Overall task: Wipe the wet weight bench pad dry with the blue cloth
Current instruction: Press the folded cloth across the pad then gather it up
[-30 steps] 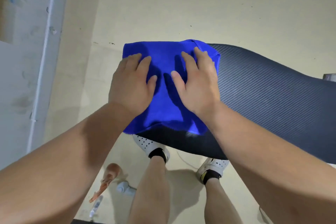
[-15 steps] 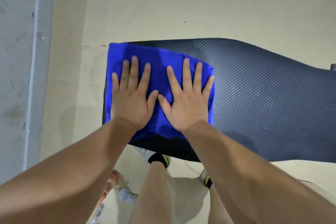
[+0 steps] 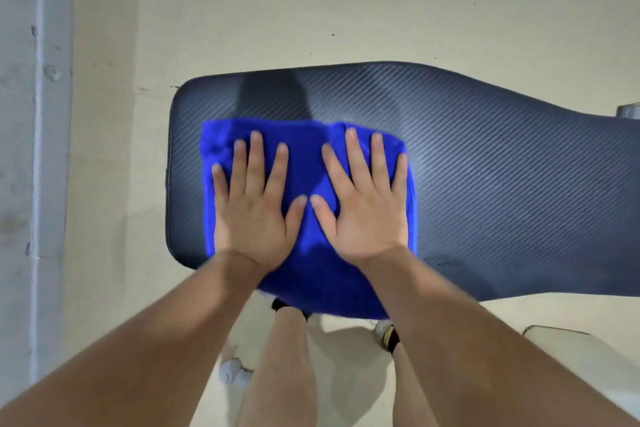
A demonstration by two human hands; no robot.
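The dark carbon-pattern weight bench pad (image 3: 502, 184) runs from the centre left to the right edge. The blue cloth (image 3: 304, 163) lies on its left part, and its near portion hangs over the pad's near edge. My left hand (image 3: 254, 215) and my right hand (image 3: 363, 215) press flat on the cloth side by side, fingers spread, thumbs almost touching. A darker streak (image 3: 273, 94) shows on the pad just beyond the cloth. Another dark patch (image 3: 446, 260) sits by my right wrist.
A pale wall with a vertical pipe (image 3: 52, 149) stands at the left. My legs and shoes (image 3: 388, 333) are on the beige floor under the pad's near edge. A small white object (image 3: 232, 371) lies by my left leg, a pale slab (image 3: 571, 350) at lower right.
Both hands have slid the cloth back from the pad's far left end toward its near edge, uncovering the far strip and left end of the pad. The fingers have flattened and spread.
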